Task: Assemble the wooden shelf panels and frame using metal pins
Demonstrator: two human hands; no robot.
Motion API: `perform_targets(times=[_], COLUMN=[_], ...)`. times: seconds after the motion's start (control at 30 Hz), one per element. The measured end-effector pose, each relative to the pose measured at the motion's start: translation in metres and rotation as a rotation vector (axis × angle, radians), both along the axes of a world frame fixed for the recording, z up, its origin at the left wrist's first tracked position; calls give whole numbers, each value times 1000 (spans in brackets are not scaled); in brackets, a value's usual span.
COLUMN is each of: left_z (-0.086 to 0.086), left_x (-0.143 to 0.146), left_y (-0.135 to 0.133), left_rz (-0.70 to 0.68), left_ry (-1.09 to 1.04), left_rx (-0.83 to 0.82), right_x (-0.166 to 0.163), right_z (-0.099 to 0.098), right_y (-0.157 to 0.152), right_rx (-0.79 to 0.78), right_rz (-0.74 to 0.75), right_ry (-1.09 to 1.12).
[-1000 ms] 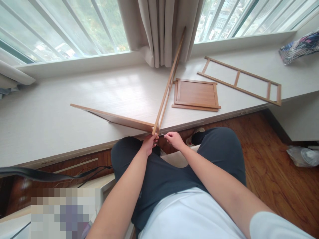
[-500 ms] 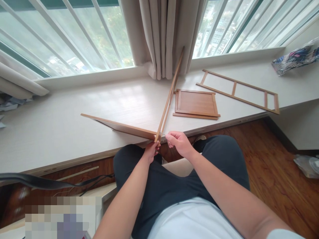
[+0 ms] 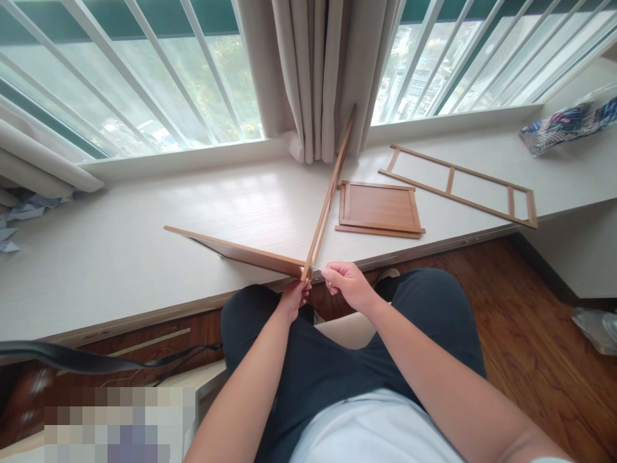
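Observation:
My left hand [image 3: 295,301] is closed around the near lower corner where a long wooden frame [image 3: 332,186] meets a wooden panel [image 3: 241,252]. The frame stands on edge, its far end near the curtain. The panel extends to the left from that corner, also on edge. My right hand [image 3: 348,283] is closed in a pinch on a thin metal rod [image 3: 315,267], perhaps a hex key. The rod's tip points left and touches the frame near the corner. Fingers hide the rod's other end and part of the joint.
Right of the frame, wooden panels [image 3: 380,207] lie stacked on the white ledge [image 3: 120,257]. A ladder-like wooden frame [image 3: 450,180] lies further right, its near corner at the ledge edge. A plastic-wrapped patterned bundle [image 3: 554,128] sits at far right. Beige curtains [image 3: 313,83] hang behind.
The view has tilted up slightly, so everything sits a little lower. Both hands keep their places at the corner, and the rod stays at the frame.

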State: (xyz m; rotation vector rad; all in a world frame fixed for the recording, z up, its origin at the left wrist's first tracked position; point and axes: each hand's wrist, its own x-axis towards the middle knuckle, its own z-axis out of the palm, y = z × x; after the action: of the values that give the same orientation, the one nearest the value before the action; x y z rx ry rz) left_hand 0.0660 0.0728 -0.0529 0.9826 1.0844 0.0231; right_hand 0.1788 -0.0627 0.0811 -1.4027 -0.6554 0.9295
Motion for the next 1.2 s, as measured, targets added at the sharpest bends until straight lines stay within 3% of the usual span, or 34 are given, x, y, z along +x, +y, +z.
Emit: perform_targets(times=[0.3,0.53,0.77,0.87,1.0,1.2], left_z=[-4,-5,-9,-12,-12,-7], left_x=[0,0,-1,-1,0,0], left_y=[0,1,1,1,1,1], left_rz=[-8,-17,-14,-11,-13,-10], left_ry=[2,-1,2,5,5,21], left_rx=[9,10,17,20,14,13], right_x=[6,11,17,18,16,11], right_z=[6,19,22,20,18,12], right_y=[0,-3,-5,-6,-7,1], right_rx=[-17,-128,13,28,-5,-47], right_rz=[86,61,69,59,56,70], right_ry=[-18,-404,-949,-1019,-848,-58])
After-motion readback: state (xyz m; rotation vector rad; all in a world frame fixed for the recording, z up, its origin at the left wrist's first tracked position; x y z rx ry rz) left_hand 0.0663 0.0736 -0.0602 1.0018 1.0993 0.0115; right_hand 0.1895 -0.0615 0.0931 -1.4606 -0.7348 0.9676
